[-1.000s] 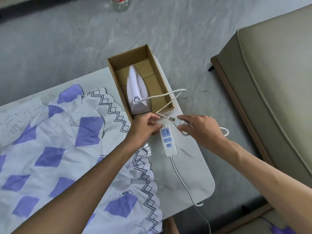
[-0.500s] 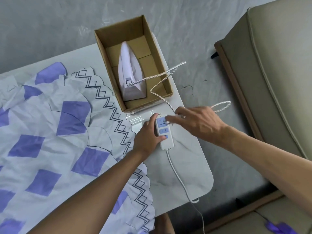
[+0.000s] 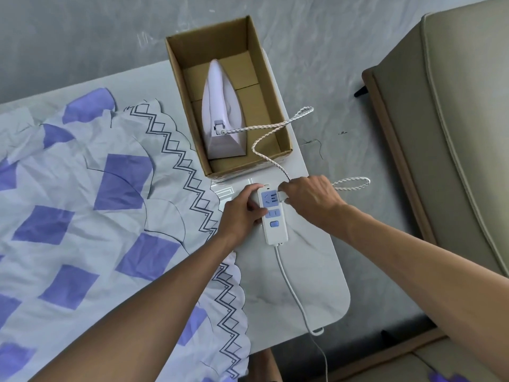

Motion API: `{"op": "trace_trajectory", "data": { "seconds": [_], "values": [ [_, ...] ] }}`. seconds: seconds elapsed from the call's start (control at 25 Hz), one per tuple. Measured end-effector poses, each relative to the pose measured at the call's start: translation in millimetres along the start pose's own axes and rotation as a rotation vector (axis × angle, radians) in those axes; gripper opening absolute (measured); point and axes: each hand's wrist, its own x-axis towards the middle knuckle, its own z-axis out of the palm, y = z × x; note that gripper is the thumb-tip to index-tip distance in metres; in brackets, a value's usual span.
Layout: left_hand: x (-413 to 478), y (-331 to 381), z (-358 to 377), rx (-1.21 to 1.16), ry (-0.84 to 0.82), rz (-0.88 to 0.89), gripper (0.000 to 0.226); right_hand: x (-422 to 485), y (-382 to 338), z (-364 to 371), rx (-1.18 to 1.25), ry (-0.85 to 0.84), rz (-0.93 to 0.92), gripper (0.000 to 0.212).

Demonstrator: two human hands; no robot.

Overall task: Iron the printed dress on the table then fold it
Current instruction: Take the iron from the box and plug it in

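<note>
Power is the step in hand: the left hand (image 3: pixel 242 210) is clasping the white power strip with blue sockets (image 3: pixel 273 213) against the white marbled tabletop (image 3: pixel 316 271), fingers wrapped on its edge, while the right hand (image 3: pixel 308 199) is pinching the white plug (image 3: pixel 282 196) at the top socket. If the strip slides, the prongs may miss; a tug on the braided white cord (image 3: pixel 264 144), looping off the tabletop edge, could drag the white iron (image 3: pixel 224 117). The iron is lying flat inside the open brown cardboard box (image 3: pixel 275 86), long axis running away from the person, tip pointing far. The white dress with purple squares and zigzag hem (image 3: pixel 82 216) is lying spread on the left, creased, hem toward the strip.
</note>
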Motion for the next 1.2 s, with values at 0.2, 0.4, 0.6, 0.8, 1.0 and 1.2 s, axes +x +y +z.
{"op": "trace_trajectory", "data": {
  "seconds": [0.2, 0.4, 0.6, 0.8, 1.0, 1.2],
  "values": [
    [0, -1, 1, -0.055, 0.015, -0.009, 0.047, -1, -6, -12, -0.082, -0.01, -0.019, 0.021],
    [-1, -2, -1, -0.052, 0.015, 0.044, 0.049, 6, -33, -45, -0.251, -0.105, -0.124, 0.022],
    [1, -4, -3, -0.073, 0.009, 0.041, 0.05, 13, -37, -42, -0.176, -0.168, -0.107, 0.025],
    [8, -3, -8, -0.155, -0.034, -0.026, 0.05, 17, -35, -37, -0.098, -0.164, -0.076, 0.019],
    [8, -3, -10, -0.155, -0.024, -0.046, 0.052, 13, -42, -34, -0.041, -0.17, -0.04, 0.028],
    [7, 1, -9, -0.135, 0.009, -0.042, 0.051, 13, -44, -35, -0.011, -0.153, -0.008, 0.028]
  ]
}}
